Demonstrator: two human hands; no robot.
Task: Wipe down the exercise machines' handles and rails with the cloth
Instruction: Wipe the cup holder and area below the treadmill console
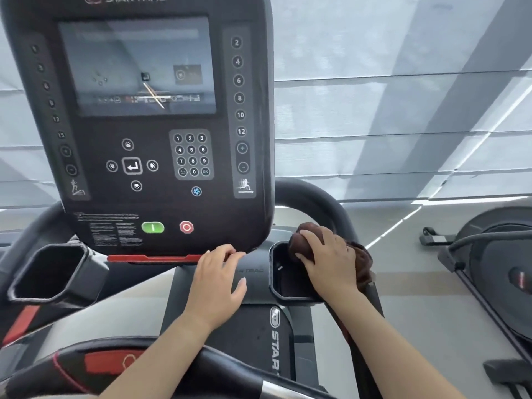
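A dark brown cloth (363,263) is bunched under my right hand (328,260), which presses it onto the far right rim of the treadmill's right cup holder (280,279), where the curved black handrail (319,201) comes down. My left hand (220,279) rests flat with fingers spread on the grey panel just below the console (138,125), holding nothing. A black front handlebar (224,367) crosses below my forearms.
A left cup holder (49,275) juts out at the lower left. The console has a green start button (153,227) and red stop button (186,227). Another exercise machine (495,269) stands to the right. Window blinds (403,110) fill the background.
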